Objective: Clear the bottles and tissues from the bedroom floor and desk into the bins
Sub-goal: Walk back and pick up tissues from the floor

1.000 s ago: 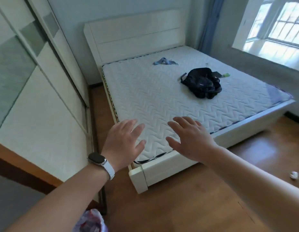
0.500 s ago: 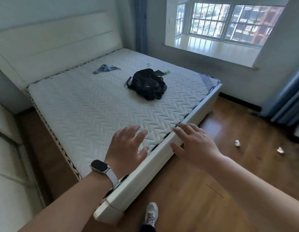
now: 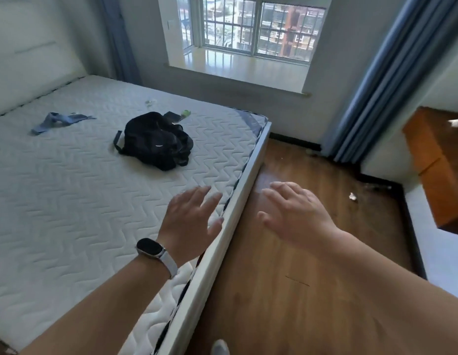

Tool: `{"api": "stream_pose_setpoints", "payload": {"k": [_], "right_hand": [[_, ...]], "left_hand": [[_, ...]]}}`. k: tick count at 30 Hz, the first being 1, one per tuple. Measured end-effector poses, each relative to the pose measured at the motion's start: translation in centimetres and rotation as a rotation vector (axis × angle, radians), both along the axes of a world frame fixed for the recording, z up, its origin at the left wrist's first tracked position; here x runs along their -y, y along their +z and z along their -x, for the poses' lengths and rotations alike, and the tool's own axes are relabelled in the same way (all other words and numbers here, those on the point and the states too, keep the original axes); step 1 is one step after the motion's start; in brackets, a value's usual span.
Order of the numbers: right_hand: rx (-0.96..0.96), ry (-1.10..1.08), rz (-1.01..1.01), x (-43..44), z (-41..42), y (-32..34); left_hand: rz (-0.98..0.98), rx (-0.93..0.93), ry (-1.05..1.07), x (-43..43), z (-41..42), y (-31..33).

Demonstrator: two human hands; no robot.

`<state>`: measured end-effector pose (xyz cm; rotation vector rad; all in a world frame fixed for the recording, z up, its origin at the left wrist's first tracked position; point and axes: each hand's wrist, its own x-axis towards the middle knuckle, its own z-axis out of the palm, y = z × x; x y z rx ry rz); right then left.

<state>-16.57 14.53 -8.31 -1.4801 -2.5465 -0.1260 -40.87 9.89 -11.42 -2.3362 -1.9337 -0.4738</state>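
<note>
A crumpled white tissue (image 3: 353, 196) lies on the wooden floor (image 3: 312, 252) at the right, near the dark baseboard. Another white tissue (image 3: 455, 122) rests on the orange wooden desk (image 3: 432, 160) at the far right. My left hand (image 3: 190, 220), with a watch on the wrist, is stretched out over the edge of the bed, fingers apart and empty. My right hand (image 3: 294, 213) hovers over the floor beside the bed, also spread and holding nothing. No bottle or bin is in view.
A white bed (image 3: 81, 201) fills the left, with a black backpack (image 3: 156, 140), a blue cloth (image 3: 57, 121) and small bits on it. Blue curtains (image 3: 381, 80) hang beside a barred window (image 3: 251, 26). My shoe (image 3: 220, 348) shows at the bottom edge.
The view has swung right: the bed slid left, the window, curtain and desk came into view. Both hands stay stretched out and empty.
</note>
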Motion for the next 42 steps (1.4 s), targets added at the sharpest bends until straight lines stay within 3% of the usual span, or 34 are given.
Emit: {"api": "stream_pose_setpoints", "payload": {"k": [8, 17, 33, 42], "right_hand": [[-0.003, -0.189, 0.042, -3.4, -4.1, -0.9], [-0.028, -0.290, 0.079, -8.9, -10.4, -3.2], [-0.037, -0.408, -0.005, -22.3, -34.9, -4.5], [-0.065, -0.530, 0.100, -25.7, -43.4, -4.3]], "left_hand": [[-0.001, 0.036, -0.161, -7.7, -2.6, -0.9], [0.073, -0.048, -0.256, -15.3, -8.3, -2.3], [0.112, -0.079, -0.426, -32.1, -34.4, -1.4], [0.087, -0.101, -0.535, -37.9, -43.3, -1.3]]}}
